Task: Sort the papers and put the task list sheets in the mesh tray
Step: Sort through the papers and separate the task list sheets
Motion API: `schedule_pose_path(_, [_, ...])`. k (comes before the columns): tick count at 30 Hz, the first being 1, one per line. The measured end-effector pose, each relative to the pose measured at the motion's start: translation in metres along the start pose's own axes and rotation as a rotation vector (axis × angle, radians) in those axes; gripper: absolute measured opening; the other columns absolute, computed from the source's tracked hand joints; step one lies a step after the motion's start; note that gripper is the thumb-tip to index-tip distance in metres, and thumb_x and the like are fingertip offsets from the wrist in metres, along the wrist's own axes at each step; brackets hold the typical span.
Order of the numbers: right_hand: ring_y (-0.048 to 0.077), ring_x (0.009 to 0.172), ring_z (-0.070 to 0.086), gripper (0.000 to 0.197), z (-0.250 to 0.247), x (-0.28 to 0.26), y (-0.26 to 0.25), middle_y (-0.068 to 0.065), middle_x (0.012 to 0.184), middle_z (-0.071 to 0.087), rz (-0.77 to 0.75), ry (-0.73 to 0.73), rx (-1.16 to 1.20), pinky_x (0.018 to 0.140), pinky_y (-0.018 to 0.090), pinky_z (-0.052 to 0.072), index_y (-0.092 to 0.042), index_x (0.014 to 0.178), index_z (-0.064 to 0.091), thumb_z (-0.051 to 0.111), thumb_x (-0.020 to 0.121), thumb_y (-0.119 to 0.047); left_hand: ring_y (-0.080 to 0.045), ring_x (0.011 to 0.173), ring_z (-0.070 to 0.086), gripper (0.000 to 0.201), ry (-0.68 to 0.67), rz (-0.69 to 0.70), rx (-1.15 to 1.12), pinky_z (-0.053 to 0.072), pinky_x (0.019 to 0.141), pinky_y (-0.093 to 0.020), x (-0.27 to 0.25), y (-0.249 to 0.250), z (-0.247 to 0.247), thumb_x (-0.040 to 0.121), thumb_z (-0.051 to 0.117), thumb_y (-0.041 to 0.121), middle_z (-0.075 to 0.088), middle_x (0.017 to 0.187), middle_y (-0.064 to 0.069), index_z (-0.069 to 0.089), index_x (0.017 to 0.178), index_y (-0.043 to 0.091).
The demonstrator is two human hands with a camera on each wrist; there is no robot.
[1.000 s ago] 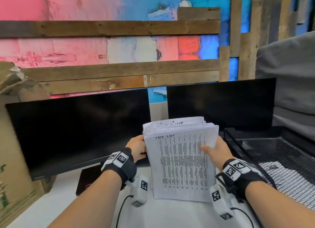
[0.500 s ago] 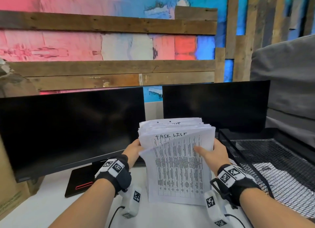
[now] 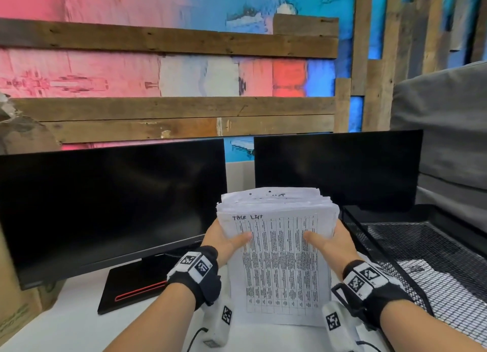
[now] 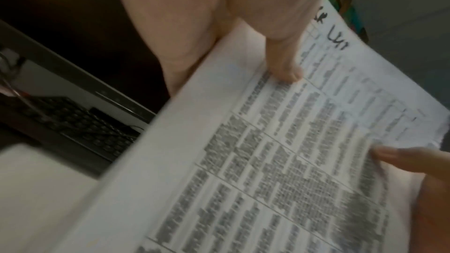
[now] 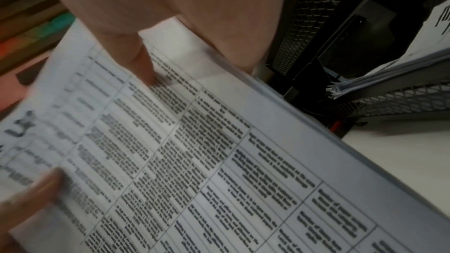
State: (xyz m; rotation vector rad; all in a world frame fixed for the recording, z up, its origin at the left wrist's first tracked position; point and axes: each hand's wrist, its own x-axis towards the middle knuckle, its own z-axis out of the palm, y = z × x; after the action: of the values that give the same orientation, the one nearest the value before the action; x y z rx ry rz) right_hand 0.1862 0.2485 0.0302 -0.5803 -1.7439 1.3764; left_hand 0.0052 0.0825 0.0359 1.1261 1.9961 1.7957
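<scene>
A thick stack of papers [image 3: 279, 262] stands upright on the white desk between my hands. Its front sheet is a printed table headed "TASK LIST" in handwriting [image 4: 292, 151] [image 5: 194, 151]. My left hand [image 3: 226, 239] grips the stack's left edge, thumb on the front sheet and fingers hidden behind. My right hand [image 3: 325, 242] grips the right edge the same way. The black mesh tray [image 3: 427, 249] sits just right of the stack, with white sheets [image 5: 389, 76] lying in a lower tier.
Two dark monitors [image 3: 105, 207] [image 3: 337, 167] stand behind the stack. A black keyboard [image 4: 80, 122] lies under the left one. A cardboard box [image 3: 15, 286] is at far left, a grey cushion [image 3: 448, 141] at far right. White desk surface [image 3: 66, 330] lies in front.
The front sheet, which my right hand had peeled forward and skewed, now lies flat against the stack. My left thumb has come round onto the front; both hands square the stack.
</scene>
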Motion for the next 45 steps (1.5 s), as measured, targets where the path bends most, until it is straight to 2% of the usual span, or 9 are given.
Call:
schedule_pose_path(3, [0.014, 0.097, 0.063, 0.03, 0.002, -0.005, -0.005, -0.005, 0.101, 0.065, -0.062, 0.078, -0.023, 0.074, 0.024, 0.05, -0.023, 0.108, 0.057, 0.067, 0.085, -0.007, -0.008, 0.093, 0.065, 0.035, 0.169, 0.035, -0.064, 0.05, 0.072, -0.018, -0.001, 0.006, 0.021, 0.079, 0.075, 0.013, 0.066, 0.097, 0.012, 0.058, 0.108, 0.023])
schedule_pose_path(8, [0.006, 0.093, 0.062, 0.029, 0.008, -0.004, -0.023, -0.007, 0.1, 0.065, -0.18, 0.143, -0.039, 0.074, 0.024, 0.052, -0.023, 0.112, 0.058, 0.065, 0.087, -0.01, -0.013, 0.094, 0.063, 0.039, 0.375, 0.086, -0.101, 0.052, 0.085, -0.032, 0.003, 0.022, 0.033, 0.077, 0.076, 0.015, 0.065, 0.099, 0.009, 0.058, 0.11, 0.022])
schedule_pose_path(13, [0.015, 0.101, 0.063, 0.052, -0.007, -0.002, -0.012, -0.002, 0.111, 0.062, -0.045, 0.021, 0.009, 0.074, 0.025, 0.053, -0.024, 0.124, 0.049, 0.069, 0.081, -0.002, -0.006, 0.092, 0.063, 0.065, 0.271, 0.05, -0.092, 0.053, 0.07, -0.02, -0.005, 0.013, 0.016, 0.064, 0.086, 0.015, 0.063, 0.103, 0.007, 0.047, 0.116, 0.022])
schedule_pose_path(16, [0.016, 0.105, 0.062, 0.057, -0.007, -0.003, -0.003, 0.0, 0.113, 0.062, -0.019, -0.028, 0.025, 0.076, 0.025, 0.052, -0.022, 0.128, 0.046, 0.067, 0.081, 0.0, -0.013, 0.096, 0.067, 0.073, 0.2, -0.019, -0.139, 0.057, 0.081, -0.036, -0.003, 0.003, 0.01, 0.059, 0.089, 0.022, 0.068, 0.107, 0.004, 0.05, 0.12, 0.021])
schedule_pose_path(22, [0.011, 0.098, 0.062, 0.047, 0.007, -0.006, 0.002, -0.002, 0.107, 0.063, 0.004, 0.017, -0.003, 0.067, 0.017, 0.047, -0.019, 0.121, 0.05, 0.066, 0.082, 0.001, -0.013, 0.096, 0.064, 0.042, 0.16, -0.034, -0.136, 0.05, 0.07, -0.018, -0.007, -0.003, 0.024, 0.075, 0.078, 0.009, 0.067, 0.101, 0.006, 0.057, 0.11, 0.02])
schedule_pose_path(30, [0.004, 0.097, 0.059, 0.044, 0.002, -0.007, 0.01, -0.007, 0.106, 0.062, 0.032, -0.035, -0.042, 0.076, 0.022, 0.049, -0.024, 0.115, 0.051, 0.067, 0.082, 0.001, -0.011, 0.1, 0.065, 0.064, 0.159, -0.056, -0.048, 0.053, 0.085, -0.03, -0.001, -0.016, 0.02, 0.065, 0.086, 0.019, 0.068, 0.107, 0.006, 0.053, 0.12, 0.019])
schedule_pose_path(35, [0.013, 0.102, 0.061, 0.05, 0.004, -0.004, 0.013, -0.001, 0.108, 0.062, 0.042, 0.003, -0.042, 0.073, 0.021, 0.048, -0.02, 0.12, 0.049, 0.062, 0.081, 0.007, -0.012, 0.103, 0.062, 0.072, 0.172, -0.071, -0.054, 0.051, 0.091, -0.034, 0.003, -0.016, 0.019, 0.064, 0.086, 0.023, 0.064, 0.112, 0.006, 0.047, 0.125, 0.021])
schedule_pose_path(39, [0.012, 0.106, 0.06, 0.047, 0.0, -0.004, 0.017, -0.005, 0.114, 0.063, 0.052, -0.056, -0.115, 0.079, 0.021, 0.049, -0.02, 0.127, 0.051, 0.064, 0.085, -0.002, -0.012, 0.104, 0.062, 0.058, 0.117, -0.079, 0.061, 0.048, 0.081, -0.024, 0.0, -0.021, 0.017, 0.076, 0.078, 0.023, 0.064, 0.115, 0.005, 0.049, 0.126, 0.018])
schedule_pose_path(45, [0.014, 0.107, 0.058, 0.038, 0.004, -0.008, 0.01, -0.002, 0.118, 0.063, 0.037, 0.08, -0.152, 0.091, 0.034, 0.048, -0.016, 0.127, 0.054, 0.059, 0.091, -0.005, -0.026, 0.113, 0.057, 0.04, 0.268, -0.133, 0.032, 0.045, 0.092, -0.036, -0.008, -0.001, 0.033, 0.088, 0.063, 0.012, 0.06, 0.123, -0.006, 0.049, 0.125, 0.011])
